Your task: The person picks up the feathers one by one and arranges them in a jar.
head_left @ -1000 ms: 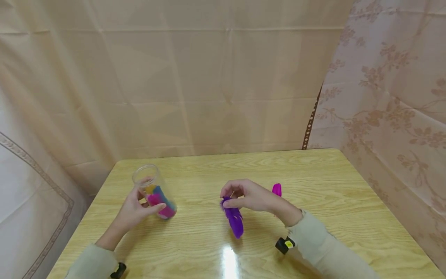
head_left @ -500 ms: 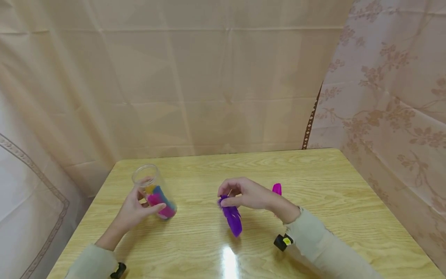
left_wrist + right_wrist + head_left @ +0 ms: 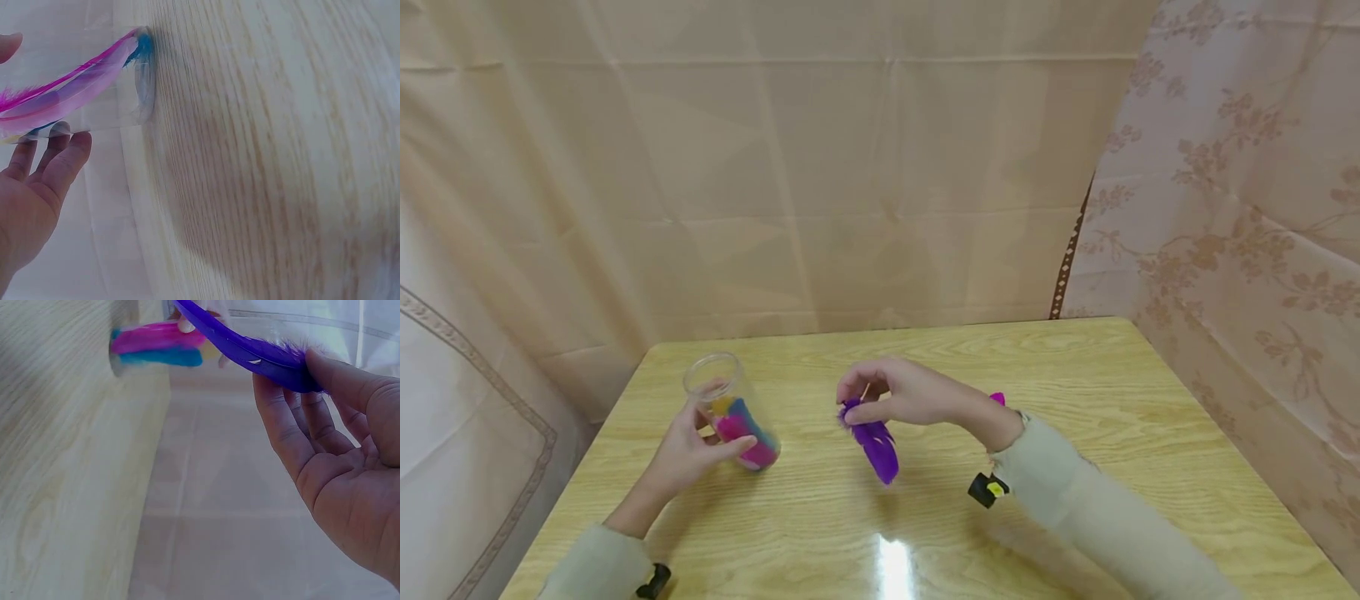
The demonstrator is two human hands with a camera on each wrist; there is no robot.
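On the left of the table my left hand [image 3: 688, 450] grips a clear plastic cup [image 3: 715, 367], thumb on the near side and fingers around the far side. Pink, blue and yellow feathers [image 3: 747, 429] lie inside it. The cup tilts toward the left with its base near the tabletop. Near the table's middle my right hand [image 3: 906, 392] pinches a purple feather [image 3: 880, 450] by its fluffy end between thumb and fingers. The feather's broad tip hangs down above the table, apart from the cup. In the right wrist view the purple feather [image 3: 250, 353] crosses in front of the cup.
A magenta feather [image 3: 997, 398] lies at the right, mostly hidden behind my right forearm. The wooden table [image 3: 1150, 467] meets a beige curtain [image 3: 850, 208] at the back, and a floral cloth [image 3: 1240, 208] hangs at the right.
My right hand has moved left and slightly away from me with the purple feather, closer to the cup. The forearm now covers more of the magenta feather. The left hand and cup stay in place.
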